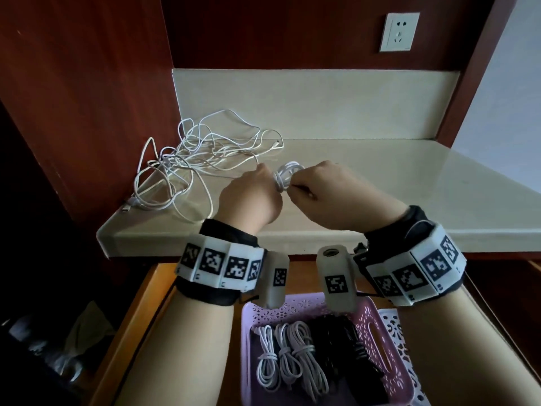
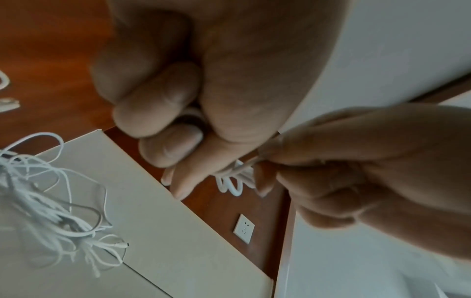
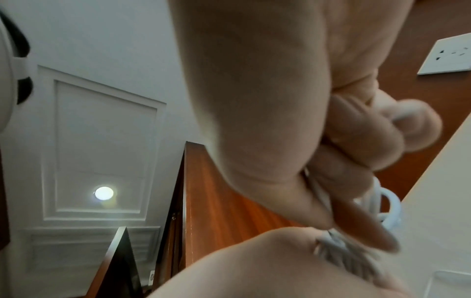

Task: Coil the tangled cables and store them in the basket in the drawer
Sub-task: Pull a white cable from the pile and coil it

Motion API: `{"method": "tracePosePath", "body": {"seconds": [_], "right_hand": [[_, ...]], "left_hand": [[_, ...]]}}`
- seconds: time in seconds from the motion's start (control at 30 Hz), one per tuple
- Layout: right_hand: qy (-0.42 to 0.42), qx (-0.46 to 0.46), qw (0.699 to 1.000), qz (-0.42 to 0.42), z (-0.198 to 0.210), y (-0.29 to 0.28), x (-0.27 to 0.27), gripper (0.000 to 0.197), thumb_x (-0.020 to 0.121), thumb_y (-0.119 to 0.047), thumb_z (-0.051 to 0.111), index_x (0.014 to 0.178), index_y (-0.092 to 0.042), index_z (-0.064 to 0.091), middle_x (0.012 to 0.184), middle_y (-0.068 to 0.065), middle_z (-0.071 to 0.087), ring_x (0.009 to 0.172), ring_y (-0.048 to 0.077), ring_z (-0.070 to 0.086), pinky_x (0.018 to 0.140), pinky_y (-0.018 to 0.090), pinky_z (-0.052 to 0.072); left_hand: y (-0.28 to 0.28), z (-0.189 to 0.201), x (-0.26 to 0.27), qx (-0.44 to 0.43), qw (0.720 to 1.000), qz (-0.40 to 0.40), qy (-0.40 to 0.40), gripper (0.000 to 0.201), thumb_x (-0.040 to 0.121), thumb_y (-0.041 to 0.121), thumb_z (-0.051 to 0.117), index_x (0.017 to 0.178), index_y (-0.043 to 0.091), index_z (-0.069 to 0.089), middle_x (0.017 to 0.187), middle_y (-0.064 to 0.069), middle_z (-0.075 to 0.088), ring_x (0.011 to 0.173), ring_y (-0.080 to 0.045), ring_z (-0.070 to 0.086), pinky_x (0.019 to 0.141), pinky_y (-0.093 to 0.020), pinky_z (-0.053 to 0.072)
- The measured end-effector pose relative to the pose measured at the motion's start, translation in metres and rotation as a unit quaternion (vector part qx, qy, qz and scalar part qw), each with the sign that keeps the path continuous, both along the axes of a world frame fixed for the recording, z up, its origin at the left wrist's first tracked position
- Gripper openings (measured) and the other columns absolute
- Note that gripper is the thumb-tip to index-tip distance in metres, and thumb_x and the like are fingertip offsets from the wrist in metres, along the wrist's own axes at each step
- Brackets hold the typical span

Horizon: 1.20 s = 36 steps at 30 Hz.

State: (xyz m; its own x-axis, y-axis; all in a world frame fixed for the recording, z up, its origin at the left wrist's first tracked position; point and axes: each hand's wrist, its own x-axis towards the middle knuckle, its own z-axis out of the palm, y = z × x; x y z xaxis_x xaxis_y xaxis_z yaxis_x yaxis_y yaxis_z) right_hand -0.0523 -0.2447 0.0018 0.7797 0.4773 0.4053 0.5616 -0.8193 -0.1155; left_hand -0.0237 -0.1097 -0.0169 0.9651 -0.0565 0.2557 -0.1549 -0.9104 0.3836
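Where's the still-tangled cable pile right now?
Head view: the tangled cable pile lies on the countertop, far-left corner by the wood panel, just left of the left hand.

I read this as a room in a home, likely a bedroom or study nook. A cream stone-look countertop [image 1: 380, 183] fills the middle of my head view, framed by reddish-brown wood panelling [image 1: 87, 83] at upper left, with a white wall socket [image 1: 399, 32] at upper right. Below it, an open wooden drawer [image 1: 140, 306] holds a pink plastic basket [image 1: 377, 332]. My right wrist view shows a white moulded ceiling panel [image 3: 102, 141] with a round recessed light [image 3: 104, 193].
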Motion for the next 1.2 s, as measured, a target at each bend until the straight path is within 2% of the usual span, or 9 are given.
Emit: {"method": "tracePosePath", "body": {"seconds": [0.1, 0.2, 0.3, 0.43, 0.53, 0.77, 1.0, 1.1, 1.2], "right_hand": [[0.003, 0.113, 0.994, 0.003, 0.001, -0.007, 0.005, 0.043, 0.088, -0.010, 0.049, 0.048, -0.024, 0.044, 0.044, -0.006, 0.040, 0.048, 0.013, 0.037, 0.047, 0.021, 0.023], [-0.005, 0.200, 0.980, -0.005, -0.004, -0.011, 0.016, 0.025, 0.088, -0.007, 0.051, 0.066, 0.003, 0.058, 0.051, 0.000, 0.042, 0.052, 0.011, 0.035, 0.048, 0.019, 0.027], [-0.001, 0.215, 0.977, -0.011, -0.010, -0.014, 0.024, 0.024, 0.089, -0.008, 0.052, 0.071, 0.006, 0.059, 0.059, 0.011, 0.052, 0.056, 0.013, 0.038, 0.051, 0.018, 0.030], [-0.004, 0.231, 0.973, 0.005, -0.009, -0.019, 0.025, 0.020, 0.088, -0.006, 0.055, 0.068, -0.004, 0.058, 0.055, -0.007, 0.045, 0.052, 0.006, 0.040, 0.049, 0.014, 0.030], [-0.009, 0.229, 0.973, 0.010, -0.009, -0.019, 0.025, 0.018, 0.088, -0.006, 0.053, 0.074, -0.003, 0.063, 0.053, -0.008, 0.045, 0.050, 0.005, 0.042, 0.048, 0.014, 0.031], [-0.025, 0.260, 0.965, 0.014, -0.011, -0.022, 0.028, 0.020, 0.088, -0.009, 0.059, 0.071, -0.002, 0.064, 0.053, -0.007, 0.055, 0.050, 0.011, 0.052, 0.053, 0.017, 0.039], [0.126, 0.622, 0.748, 0.195, -0.007, -0.016, 0.024, 0.005, 0.089, 0.002, 0.058, 0.088, -0.001, 0.061, 0.071, 0.007, 0.068, 0.066, 0.021, 0.063, 0.068, 0.029, 0.051], [0.164, 0.690, 0.659, 0.252, -0.007, -0.010, 0.024, 0.012, 0.090, -0.010, 0.055, 0.093, -0.007, 0.066, 0.073, 0.003, 0.061, 0.073, 0.020, 0.054, 0.074, 0.029, 0.044], [0.175, 0.700, 0.640, 0.266, -0.004, -0.005, 0.021, 0.021, 0.097, -0.010, 0.045, 0.104, -0.008, 0.064, 0.082, -0.003, 0.062, 0.078, 0.014, 0.055, 0.079, 0.029, 0.044]], "left_hand": [[-0.003, -0.003, -0.006, 0.068, 0.994, -0.024, -0.087, 0.019, 0.095, 0.012, 0.039, 0.113, 0.013, 0.045, 0.107, -0.010, 0.062, 0.101, -0.034, 0.058, 0.070, -0.031, 0.034], [0.001, -0.004, -0.004, 0.081, 0.984, -0.086, -0.136, 0.028, 0.096, 0.024, 0.051, 0.116, 0.009, 0.040, 0.101, -0.012, 0.065, 0.096, -0.035, 0.062, 0.067, -0.033, 0.040], [0.001, 0.000, -0.008, 0.007, 0.982, -0.171, -0.078, 0.044, 0.094, 0.038, 0.053, 0.119, 0.005, 0.038, 0.111, -0.015, 0.061, 0.101, -0.033, 0.061, 0.079, -0.039, 0.046], [0.002, 0.015, -0.013, -0.142, 0.974, -0.171, 0.038, 0.042, 0.102, 0.041, 0.032, 0.131, 0.011, 0.039, 0.125, -0.009, 0.053, 0.119, -0.025, 0.049, 0.077, -0.024, 0.028], [0.004, 0.016, -0.012, -0.145, 0.972, -0.185, -0.025, 0.036, 0.103, 0.038, 0.032, 0.109, 0.008, 0.050, 0.081, 0.000, 0.055, 0.085, -0.025, 0.056, 0.070, -0.029, 0.034], [-0.001, 0.009, -0.001, -0.258, 0.948, -0.187, -0.028, 0.021, 0.100, 0.022, 0.047, 0.094, 0.003, 0.056, 0.081, -0.010, 0.066, 0.071, -0.024, 0.057, 0.067, -0.033, 0.042], [0.005, 0.017, -0.006, -0.589, 0.772, -0.235, 0.038, 0.010, 0.095, 0.003, 0.049, 0.091, 0.007, 0.057, 0.081, -0.010, 0.062, 0.072, -0.019, 0.059, 0.060, -0.024, 0.043], [0.005, 0.024, -0.012, -0.609, 0.743, -0.273, 0.046, 0.010, 0.094, 0.004, 0.047, 0.095, 0.003, 0.057, 0.086, -0.015, 0.065, 0.081, -0.026, 0.066, 0.065, -0.031, 0.046], [0.003, 0.026, -0.012, -0.623, 0.732, -0.274, 0.039, 0.010, 0.094, 0.003, 0.047, 0.095, 0.001, 0.056, 0.097, -0.024, 0.053, 0.090, -0.035, 0.052, 0.069, -0.037, 0.044]]}}
